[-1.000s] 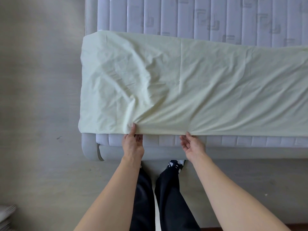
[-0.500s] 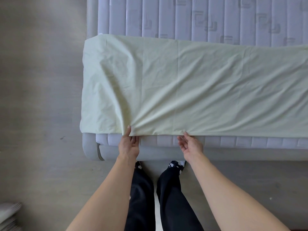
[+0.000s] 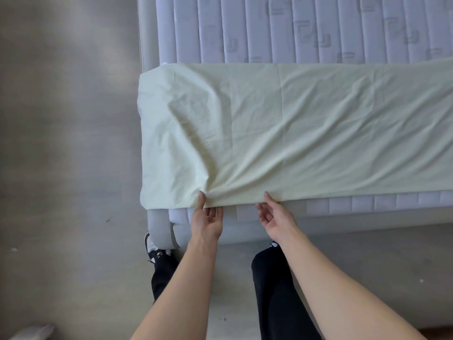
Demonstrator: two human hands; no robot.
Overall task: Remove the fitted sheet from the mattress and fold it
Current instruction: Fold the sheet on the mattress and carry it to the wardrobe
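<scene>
The left hand pinches the near edge of the pale yellow fitted sheet, its thumb on top of the cloth and its fingers tucked beneath the hem, with creases fanning out from the grip. The right hand touches the same edge with its forefinger, the other fingers loosely curled just below the hem; whether they hold cloth cannot be told. Compared with a second ago, the hands sit slightly farther apart along the edge, and the big wrinkle near the left end has flattened. The sheet lies folded in a long band across the near part of the mattress, its left end overhanging the mattress's left edge and the bed frame, its right end running out of view. Bare quilted mattress shows beyond the band's far edge. Open grey floor stretches left of the bed.
</scene>
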